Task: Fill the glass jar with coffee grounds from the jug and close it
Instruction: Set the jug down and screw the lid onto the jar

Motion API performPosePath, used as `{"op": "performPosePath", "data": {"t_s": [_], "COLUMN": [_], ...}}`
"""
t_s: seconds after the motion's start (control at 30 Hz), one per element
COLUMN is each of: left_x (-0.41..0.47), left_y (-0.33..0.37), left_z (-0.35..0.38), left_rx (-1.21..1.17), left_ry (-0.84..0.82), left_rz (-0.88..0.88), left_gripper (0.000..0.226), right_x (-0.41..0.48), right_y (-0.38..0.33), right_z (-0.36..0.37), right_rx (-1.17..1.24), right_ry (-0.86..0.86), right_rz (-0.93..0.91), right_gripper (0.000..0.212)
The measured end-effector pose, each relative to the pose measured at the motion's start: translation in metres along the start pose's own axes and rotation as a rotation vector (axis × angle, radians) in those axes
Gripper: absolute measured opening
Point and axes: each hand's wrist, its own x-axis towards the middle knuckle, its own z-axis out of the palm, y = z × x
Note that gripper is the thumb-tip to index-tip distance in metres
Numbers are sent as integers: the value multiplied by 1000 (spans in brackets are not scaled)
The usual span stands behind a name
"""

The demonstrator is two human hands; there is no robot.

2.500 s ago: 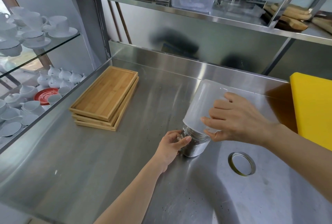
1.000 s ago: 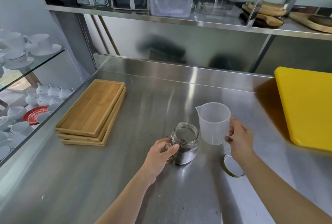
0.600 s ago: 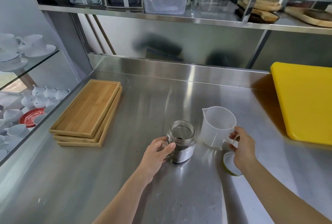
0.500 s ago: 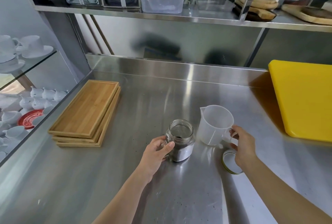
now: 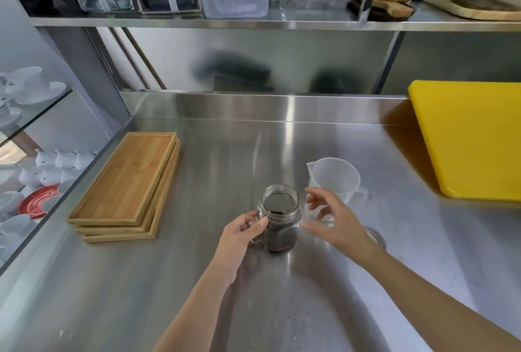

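Your left hand (image 5: pixel 244 231) wraps the round glass jar (image 5: pixel 279 217) of dark coffee, your right hand (image 5: pixel 332 222), fingers spread and empty, floats beside it, and the round metal lid (image 5: pixel 374 236) lies just right of that hand.

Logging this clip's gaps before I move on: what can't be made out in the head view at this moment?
- Lid: mostly hidden behind the right hand.
- Jug: its lower front is covered by that hand's fingers.
- Glass jar: its handle side is wrapped by the left hand.
- Yellow board: cut off by the right edge.
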Motion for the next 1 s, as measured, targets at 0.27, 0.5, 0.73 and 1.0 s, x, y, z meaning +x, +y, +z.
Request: {"op": "performPosePath", "data": {"t_s": [0.27,0.5,0.73,1.0], "left_x": [2,16,15,12], "left_y": [1,-4,-3,-7], "left_z": [6,5,9,16], "left_rx": [46,-47,-232,-369], "left_ry": [59,337,218,153], "left_rz": [133,-17,-224,-304], "left_gripper": [12,19,27,33], "right_x": [19,13,9,3], "right_y": [9,7,10,16], "right_z": [10,15,30,47], "right_rx": [-15,-135,-66,93], "right_ry": [-345,-267,-402,-447], "right_rz": [107,59,137,179], "right_gripper": [96,71,85,97]}}
